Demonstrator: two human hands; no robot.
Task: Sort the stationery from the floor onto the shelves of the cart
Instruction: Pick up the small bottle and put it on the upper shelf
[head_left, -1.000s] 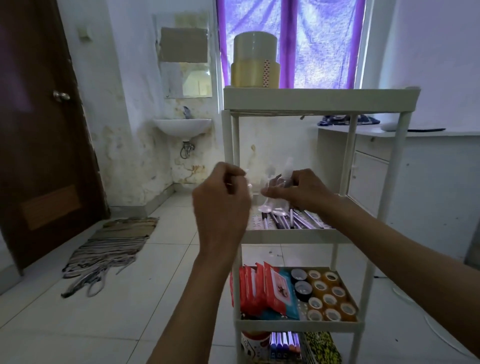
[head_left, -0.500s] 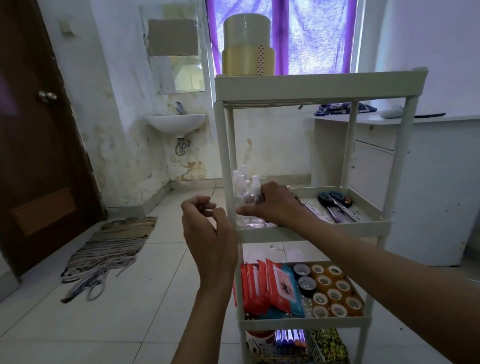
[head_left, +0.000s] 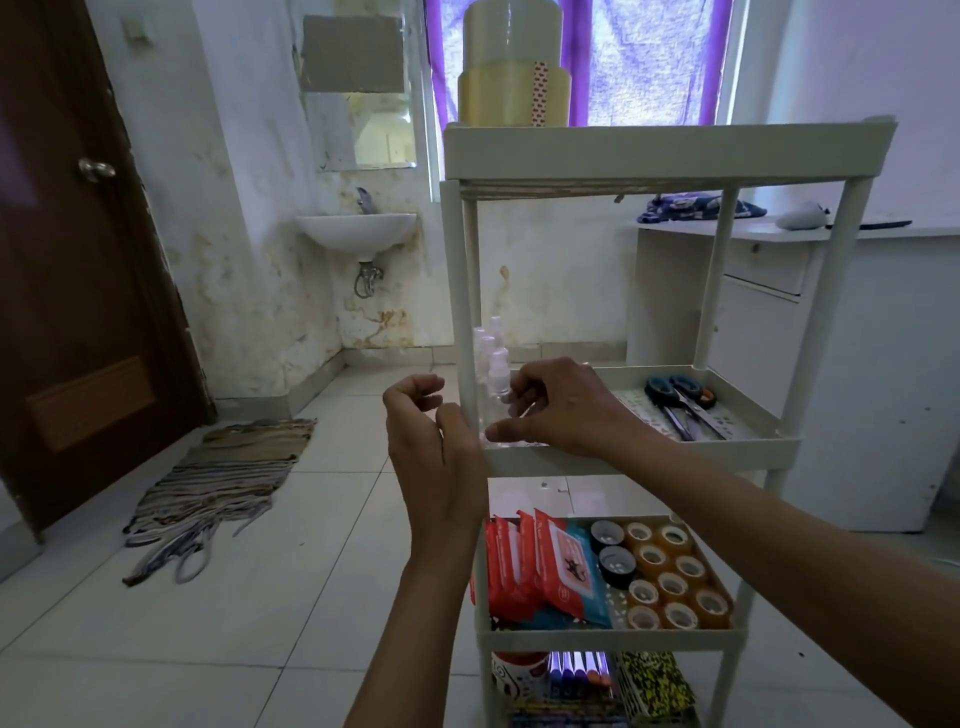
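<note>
A white cart (head_left: 665, 156) with several shelves stands in front of me. Small clear spray bottles (head_left: 491, 348) stand in the left front corner of its second shelf (head_left: 675, 457). My right hand (head_left: 561, 410) reaches over that shelf's rim, with thumb and fingertips pinching the front bottle. My left hand (head_left: 431, 447) hovers just left of the cart's front post, fingers curled and holding nothing. Scissors (head_left: 680, 400) lie on the same shelf to the right.
Big tape rolls (head_left: 511, 78) are stacked on top. The third shelf holds red wipe packs (head_left: 545, 571) and several small tape rolls (head_left: 670, 577); markers (head_left: 576, 670) lie below. A striped rug (head_left: 218, 478), door (head_left: 67, 260), sink (head_left: 358, 231) and white desk (head_left: 883, 338) surround the cart.
My right hand came down with the bottles onto the second shelf's left corner. My left hand came away from them and now hovers beside the post, holding nothing.
</note>
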